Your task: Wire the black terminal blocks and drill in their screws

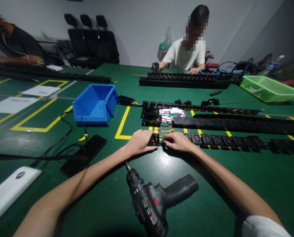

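My left hand [141, 142] is closed round a small black module [154, 140] on the green table. Just to its right, my right hand [176, 141] pinches a blue wire [162, 142] at the module's right side. A row of black sockets [213, 140] runs off to the right from behind my right hand. Beyond my hands lie long black socket strips [203, 122] with coloured wires at their left ends. A black cordless drill [152, 200] lies on the table nearer to me, its bit pointing toward my left forearm.
A blue bin [95, 105] stands left of the strips, with a black phone [84, 154] and cables nearer me. At the far right is a green basket [270, 89]. A white device [12, 194] lies lower left. Two people sit across the table, near more black strips [184, 80].
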Motion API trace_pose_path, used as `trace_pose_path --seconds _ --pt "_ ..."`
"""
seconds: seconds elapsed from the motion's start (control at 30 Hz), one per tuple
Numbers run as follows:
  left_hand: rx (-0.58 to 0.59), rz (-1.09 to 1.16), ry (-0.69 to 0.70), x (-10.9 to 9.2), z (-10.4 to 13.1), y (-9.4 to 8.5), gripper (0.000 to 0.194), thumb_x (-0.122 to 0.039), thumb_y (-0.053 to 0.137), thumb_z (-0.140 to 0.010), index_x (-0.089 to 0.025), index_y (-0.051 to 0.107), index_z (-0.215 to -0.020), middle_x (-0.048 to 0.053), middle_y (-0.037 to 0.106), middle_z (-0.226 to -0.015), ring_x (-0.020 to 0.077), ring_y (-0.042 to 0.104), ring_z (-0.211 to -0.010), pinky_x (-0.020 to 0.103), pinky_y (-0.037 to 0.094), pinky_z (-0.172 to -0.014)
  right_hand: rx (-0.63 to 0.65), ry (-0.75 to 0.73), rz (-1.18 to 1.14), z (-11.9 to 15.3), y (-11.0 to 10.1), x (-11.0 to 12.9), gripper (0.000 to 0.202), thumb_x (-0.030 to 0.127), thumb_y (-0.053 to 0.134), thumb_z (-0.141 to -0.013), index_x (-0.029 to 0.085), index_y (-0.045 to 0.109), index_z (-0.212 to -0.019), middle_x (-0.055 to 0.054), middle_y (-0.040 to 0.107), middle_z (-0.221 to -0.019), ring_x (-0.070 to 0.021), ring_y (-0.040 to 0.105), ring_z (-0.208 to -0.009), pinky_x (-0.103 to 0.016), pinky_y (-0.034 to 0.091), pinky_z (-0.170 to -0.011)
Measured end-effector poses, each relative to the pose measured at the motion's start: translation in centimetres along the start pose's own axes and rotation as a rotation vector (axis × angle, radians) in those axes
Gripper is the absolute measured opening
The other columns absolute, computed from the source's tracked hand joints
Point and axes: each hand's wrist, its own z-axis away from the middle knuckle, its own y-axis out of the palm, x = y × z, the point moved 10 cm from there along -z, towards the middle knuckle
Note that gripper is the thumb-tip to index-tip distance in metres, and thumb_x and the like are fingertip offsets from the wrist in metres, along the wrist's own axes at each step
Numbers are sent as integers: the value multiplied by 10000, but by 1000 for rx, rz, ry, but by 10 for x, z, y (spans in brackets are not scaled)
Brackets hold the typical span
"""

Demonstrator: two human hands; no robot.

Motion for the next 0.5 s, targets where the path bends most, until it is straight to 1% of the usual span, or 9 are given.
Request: trace_pose_path --seconds 0.17,0.33,0.5 --pt "-3 -6 3 -1 0 0 590 -616 525 -881 -118 495 -1196 129 654 -1079 281 624 -982 377 441 -829 -5 -28 -9 1 0 -1 186 279 546 -880 205 687 -978 -36 708 -893 -167 609 -770 -237 330 -668" --pt "-9 -4 8 -1 0 0 570 -610 522 -884 -124 498 -1182 122 658 -1061 275 627 -963 371 438 -818 1 -43 -23 0 1 0 197 332 555 -905 198 688 -963 -44 704 -879 -172 608 -763 -239 332 -657" --pt "-11 2 11 -1 0 -1 571 -608 534 -879 -128 497 -1187 115 659 -1054 270 628 -952 368 439 -812 34 -73 -79 -1 3 0 218 351 529 -939 204 681 -988 -47 708 -941 -183 628 -838 -243 372 -709"
